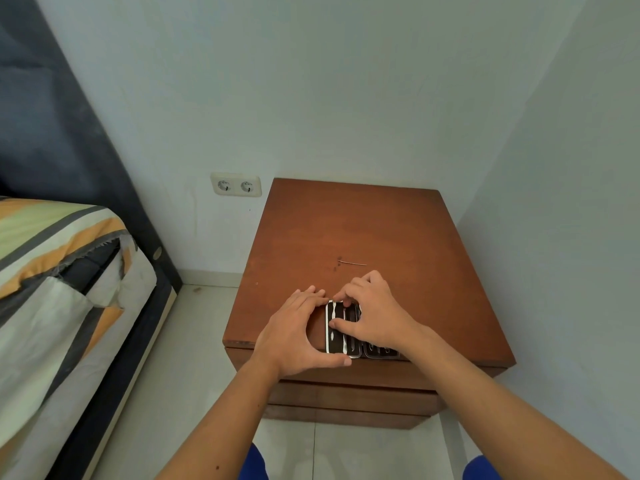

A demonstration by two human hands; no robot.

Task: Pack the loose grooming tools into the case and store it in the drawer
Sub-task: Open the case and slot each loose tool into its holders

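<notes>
Case, opened flat, lies at the front edge of the nightstand tabletop, its halves side by side, each half's long axis running front to back; the left hand brackets the left half, fingers at the far corner, thumb curled under the near edge; the right hand presses on the tools inside, fingers bent, whether pinching one I cannot tell; a thin loose pin-like tool lies crosswise just beyond the right hand, the nearer one; the drawer below is closed.
</notes>
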